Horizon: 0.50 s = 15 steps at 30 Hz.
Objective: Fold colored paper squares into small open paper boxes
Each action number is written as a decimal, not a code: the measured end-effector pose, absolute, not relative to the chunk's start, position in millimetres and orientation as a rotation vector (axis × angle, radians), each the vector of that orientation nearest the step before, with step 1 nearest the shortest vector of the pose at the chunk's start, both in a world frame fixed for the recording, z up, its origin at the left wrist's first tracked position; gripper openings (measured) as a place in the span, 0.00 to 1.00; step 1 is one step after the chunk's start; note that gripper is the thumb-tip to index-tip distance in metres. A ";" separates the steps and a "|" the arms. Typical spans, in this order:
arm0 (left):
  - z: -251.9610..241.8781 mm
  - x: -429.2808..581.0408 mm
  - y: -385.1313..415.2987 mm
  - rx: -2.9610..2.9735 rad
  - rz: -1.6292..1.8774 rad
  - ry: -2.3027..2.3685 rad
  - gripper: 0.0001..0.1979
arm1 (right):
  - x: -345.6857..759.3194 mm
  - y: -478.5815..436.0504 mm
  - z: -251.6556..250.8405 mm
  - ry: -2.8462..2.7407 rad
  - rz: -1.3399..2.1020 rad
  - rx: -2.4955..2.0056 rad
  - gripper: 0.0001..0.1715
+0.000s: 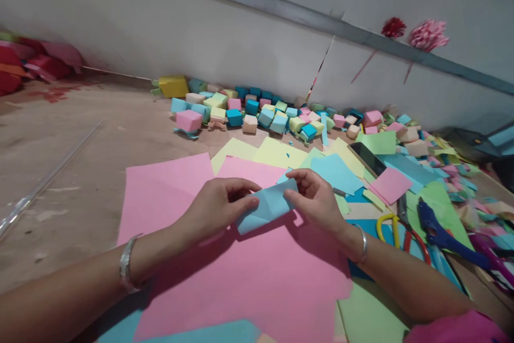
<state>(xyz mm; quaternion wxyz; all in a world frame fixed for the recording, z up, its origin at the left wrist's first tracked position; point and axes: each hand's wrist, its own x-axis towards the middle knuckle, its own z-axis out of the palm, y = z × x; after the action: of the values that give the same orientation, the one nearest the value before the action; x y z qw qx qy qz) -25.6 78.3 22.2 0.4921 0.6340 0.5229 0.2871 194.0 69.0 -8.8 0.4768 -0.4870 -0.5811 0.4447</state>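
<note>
A small folded light-blue paper (265,207) is held between both hands just above a large pink sheet (257,273). My left hand (217,208) pinches its left end, fingers closed on the paper. Its right end sits in the closed thumb and fingers of my right hand (317,197). Each wrist wears a silver bangle.
Many small folded paper cubes (257,113) in several colours lie along the wall. Loose coloured sheets (341,172), a dark phone (367,157), yellow-handled scissors (391,225) and a blue tool (441,233) lie to the right. A clear ruler (44,182) lies at left. Paper flowers (425,35) hang on the wall.
</note>
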 end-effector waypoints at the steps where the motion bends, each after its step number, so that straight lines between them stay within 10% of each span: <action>1: 21.6 -25.8 78.7 1.551 0.698 1.271 0.09 | 193.7 68.1 -7.8 -1.446 1.088 -1.211 0.17; 15: 12.0 -28.9 82.5 1.736 0.476 1.254 0.08 | 195.7 62.0 -5.0 -2.121 0.661 -1.266 0.05</action>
<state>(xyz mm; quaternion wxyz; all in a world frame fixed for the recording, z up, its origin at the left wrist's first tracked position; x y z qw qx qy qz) -28.9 82.5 12.0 0.4563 0.7041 0.5086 0.1932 195.7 62.0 -5.0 0.2881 -0.4742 -0.7942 0.2477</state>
